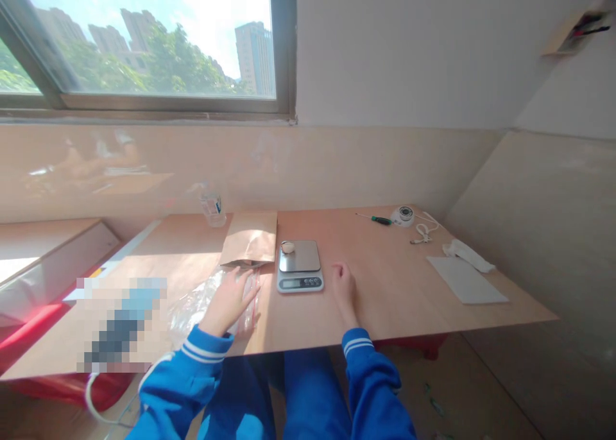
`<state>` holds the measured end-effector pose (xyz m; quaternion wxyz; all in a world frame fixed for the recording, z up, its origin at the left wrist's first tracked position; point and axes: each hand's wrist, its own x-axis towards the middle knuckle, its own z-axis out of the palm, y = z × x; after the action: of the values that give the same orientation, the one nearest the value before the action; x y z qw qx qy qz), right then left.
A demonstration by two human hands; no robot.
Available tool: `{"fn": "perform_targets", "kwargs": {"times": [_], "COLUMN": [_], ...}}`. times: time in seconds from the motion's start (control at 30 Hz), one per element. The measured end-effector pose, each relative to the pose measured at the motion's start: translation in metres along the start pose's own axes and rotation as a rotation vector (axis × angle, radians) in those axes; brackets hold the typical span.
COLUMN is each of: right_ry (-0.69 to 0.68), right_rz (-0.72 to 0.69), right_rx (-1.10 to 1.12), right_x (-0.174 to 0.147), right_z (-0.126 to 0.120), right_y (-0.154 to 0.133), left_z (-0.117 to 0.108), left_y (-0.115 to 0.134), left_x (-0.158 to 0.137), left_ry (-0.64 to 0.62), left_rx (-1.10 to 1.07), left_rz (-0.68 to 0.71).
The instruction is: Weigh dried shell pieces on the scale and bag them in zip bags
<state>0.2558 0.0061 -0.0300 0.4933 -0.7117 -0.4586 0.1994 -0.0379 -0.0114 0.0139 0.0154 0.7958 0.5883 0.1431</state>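
the hands are apart: the left hand (230, 299) is spread out over the clear plastic bag (192, 302), and the right hand (342, 285) is curled up just beside the scale (301, 281); i can't tell if anything is inside it. a small, pale, round thing (287, 248) sits on the scale's metal plate, near the far left corner. i think it could roll off if a hand bumps the scale, because it is so close to the edge. the loose plastic might catch on the fingers, and the brown paper bag (251, 236), right by the scale, could get shoved into it. the plate looks flat and shiny, the paper bag creased, the plastic thin and crinkly.
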Motion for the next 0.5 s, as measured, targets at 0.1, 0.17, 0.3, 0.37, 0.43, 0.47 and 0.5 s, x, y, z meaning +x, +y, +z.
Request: {"fn": "perform_targets", "kwargs": {"times": [0.1,0.17,0.3,0.37,0.43,0.47,0.5], "right_ry": [-0.004,-0.01,0.031,0.075,0.097,0.099,0.097], "right_rz": [0.007,-0.002,-0.026,-0.025,-0.012,-0.006,-0.001], "right_rx": [0.0,-0.008,0.021,0.058,0.092,0.104,0.115], "right_x": [-0.001,0.0,0.002,0.003,0.004,0.005,0.005], "right_z": [-0.001,-0.001,0.002,0.004,0.006,0.007,0.007], "right_y": [-0.001,0.0,0.004,0.007,0.009,0.01,0.011], "left_z": [0.024,0.03,0.014,0.003,-0.002,-0.002,0.0], "left_y": [-0.002,-0.009,-0.025,-0.027,-0.022,-0.018,-0.014], "left_x": [-0.024,-0.03,-0.019,-0.008,0.006,0.013,0.019], "left_ry": [-0.084,-0.085,-0.106,-0.07,0.016,0.068,0.094], "left_rx": [0.012,0.005,-0.127,-0.192,-0.177,-0.145,-0.098], "left_rz": [-0.106,-0.163,-0.095,-0.179,-0.341,-0.437,-0.498]}}
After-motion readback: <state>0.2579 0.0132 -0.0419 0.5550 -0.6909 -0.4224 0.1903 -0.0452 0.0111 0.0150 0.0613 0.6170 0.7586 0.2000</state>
